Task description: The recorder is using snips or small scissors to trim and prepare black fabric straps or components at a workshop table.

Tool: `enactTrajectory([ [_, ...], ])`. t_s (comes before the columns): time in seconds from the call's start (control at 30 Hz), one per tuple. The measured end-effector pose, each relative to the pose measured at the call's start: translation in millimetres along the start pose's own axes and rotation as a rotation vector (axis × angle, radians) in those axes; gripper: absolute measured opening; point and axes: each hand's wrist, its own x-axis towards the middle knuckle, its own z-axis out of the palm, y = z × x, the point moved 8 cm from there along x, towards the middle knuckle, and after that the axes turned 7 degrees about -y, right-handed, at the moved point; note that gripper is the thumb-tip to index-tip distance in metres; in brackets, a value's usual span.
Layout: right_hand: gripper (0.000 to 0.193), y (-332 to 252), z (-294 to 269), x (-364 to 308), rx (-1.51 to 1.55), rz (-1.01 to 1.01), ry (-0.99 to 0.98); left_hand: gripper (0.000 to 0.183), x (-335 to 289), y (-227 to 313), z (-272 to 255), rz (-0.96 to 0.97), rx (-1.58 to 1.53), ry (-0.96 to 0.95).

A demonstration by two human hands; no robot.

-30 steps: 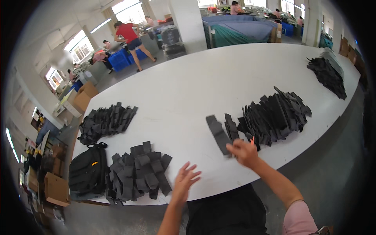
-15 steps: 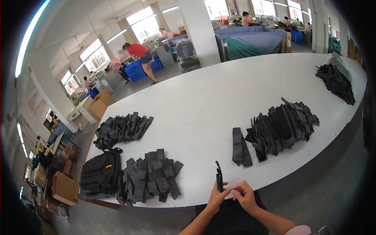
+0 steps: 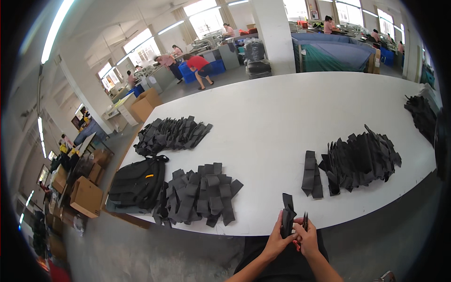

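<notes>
My left hand (image 3: 276, 243) is closed on a folded dark grey fabric strip (image 3: 287, 215), which stands up above the fingers at the table's front edge. Right beside it, my right hand (image 3: 308, 240) grips a small pair of scissors (image 3: 306, 222). Their dark pointed blades face up, and a bit of red shows below the fingers. The right fingertips meet the lower part of the strip; whether they pinch it I cannot tell. Two similar strips (image 3: 311, 175) lie just beyond my hands, next to a large heap of strips (image 3: 361, 162) on the right.
On the white table (image 3: 263, 122) lie two more strip piles, one nearer (image 3: 199, 195) and one farther (image 3: 171, 134), beside a black backpack (image 3: 136, 184). A dark bundle (image 3: 421, 115) sits at the far right. Cardboard boxes (image 3: 86, 197) stand left. A person in red (image 3: 197, 63) bends over blue crates.
The view has shifted, so the table things appear farther right or higher. The scissors blades now show upright in my right hand. The person in red has bent lower.
</notes>
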Motion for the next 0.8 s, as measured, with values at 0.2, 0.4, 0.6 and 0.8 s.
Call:
enactTrajectory([
  [0.2,0.027,8,-16,9,-0.034,0.039,-0.047,0.086,-7,4,6,-0.014,-0.047,-0.022],
  [0.4,0.029,8,-12,23,-0.478,-0.434,0.189,0.058,-6,3,12,0.197,0.305,0.259],
  [0.6,0.036,-16,-10,9,-0.776,-0.580,0.196,0.039,-4,-22,-38,0.088,0.225,0.186],
  [0.8,0.038,28,-35,30,-0.691,-0.146,0.055,0.024,-28,3,-40,0.039,0.393,0.236],
])
